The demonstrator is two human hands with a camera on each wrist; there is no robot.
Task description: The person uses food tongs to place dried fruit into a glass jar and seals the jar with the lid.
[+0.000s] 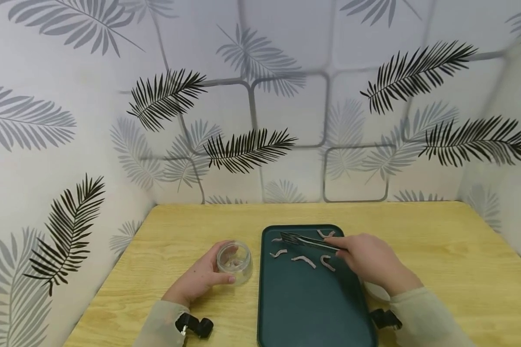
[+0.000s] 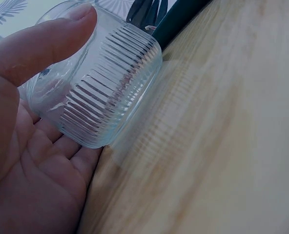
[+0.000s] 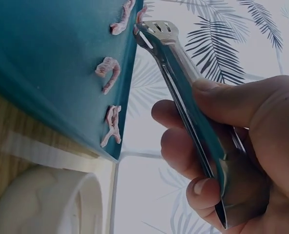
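Observation:
My left hand holds a small clear glass jar around its side, thumb in front. The left wrist view shows the ribbed wall of the jar, and a little pinkish matter lies in the bottom. With my right hand I grip metal tongs over the far end of a dark green tray. Several thin, pale pink, curled strips lie on the tray. In the right wrist view the slotted tips of the tongs are at one strip; whether they pinch it I cannot tell.
A white round dish stands right of the tray, partly under my right forearm; its thick rim shows in the right wrist view. The wooden table meets a leaf-patterned wall behind.

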